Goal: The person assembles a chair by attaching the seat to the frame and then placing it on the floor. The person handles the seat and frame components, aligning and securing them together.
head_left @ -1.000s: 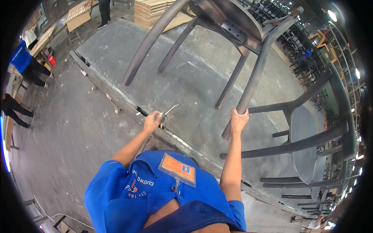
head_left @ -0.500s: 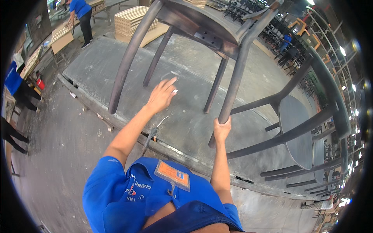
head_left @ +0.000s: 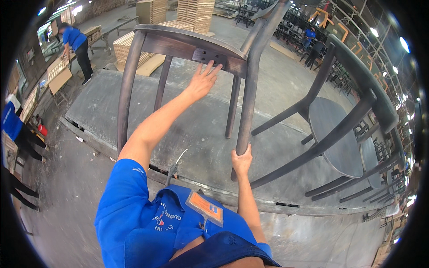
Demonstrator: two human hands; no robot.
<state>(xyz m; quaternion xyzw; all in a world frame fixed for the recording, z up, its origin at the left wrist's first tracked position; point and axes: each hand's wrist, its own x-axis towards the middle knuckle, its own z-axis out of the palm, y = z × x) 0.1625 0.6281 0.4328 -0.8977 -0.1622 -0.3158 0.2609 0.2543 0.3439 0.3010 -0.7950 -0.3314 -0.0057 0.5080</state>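
Note:
A dark wooden chair point(head_left: 187, 50) stands tilted in front of me on a low grey platform. My right hand point(head_left: 241, 161) is wrapped round the lower part of its nearest right leg point(head_left: 248, 102). Up at the side of the seat, my left hand point(head_left: 204, 81) has its fingers stretched out against a dark plate point(head_left: 209, 57) with several holes. The fingertips lie at the lower edge of that plate, apparently touching it. Nothing shows in the left hand, though its palm side is hidden.
On the right, a second dark chair point(head_left: 335, 134) stands close, with more chairs behind it. The grey platform point(head_left: 187, 118) has a raised near edge. Stacked wooden slats point(head_left: 195, 13) stand at the back; a person in blue point(head_left: 76, 39) bends over a bench.
My left hand has risen from below the seat to the holed plate. The chair appears lower and further left in view. My right hand still grips the leg.

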